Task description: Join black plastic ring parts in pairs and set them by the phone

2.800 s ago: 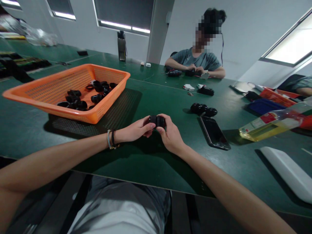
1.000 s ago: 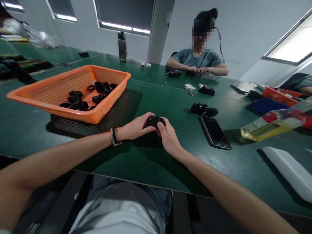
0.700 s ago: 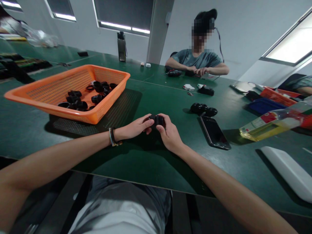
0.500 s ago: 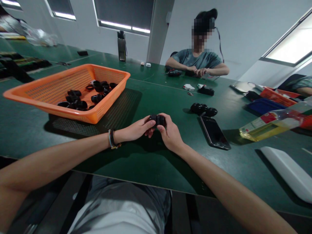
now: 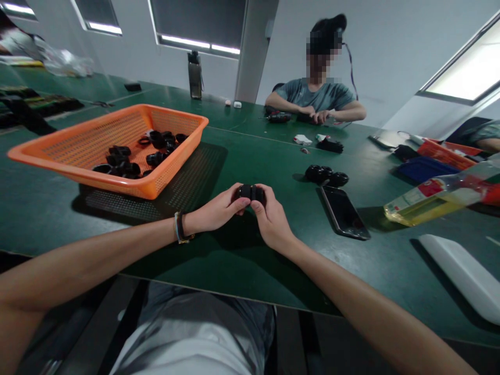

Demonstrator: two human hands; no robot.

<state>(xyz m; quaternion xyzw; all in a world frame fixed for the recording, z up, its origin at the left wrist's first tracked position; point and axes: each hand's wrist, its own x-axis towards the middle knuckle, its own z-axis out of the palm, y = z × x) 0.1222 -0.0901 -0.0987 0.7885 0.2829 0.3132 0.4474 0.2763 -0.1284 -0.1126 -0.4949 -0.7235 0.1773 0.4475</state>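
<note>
Over the green table, a small black cylindrical part (image 5: 246,191) with a groove across its middle is held between my two hands. My left hand (image 5: 219,209) is closed round its left end, the thumb lying along the near side. At the right end, my right hand (image 5: 274,219) grips it with the thumb pressed on the near side and the fingers behind. My palms and fingers cover both ends, so whether it is one piece or two joined pieces cannot be told. Similar black parts (image 5: 124,167) lie loose in an orange perforated basket (image 5: 153,188) to the left.
Right of my hands are several glossy black round parts (image 5: 325,175), a phone (image 5: 345,212), a bottle of yellow liquid (image 5: 433,198) and a white block (image 5: 461,276). Across the table (image 5: 250,148) a person (image 5: 318,96) sits beside a power drill (image 5: 278,116). A dark bottle (image 5: 194,74) stands behind.
The fingers of my left hand have shifted round the black part, with the fingertips below it now mostly tucked away. My right hand keeps nearly the same grip.
</note>
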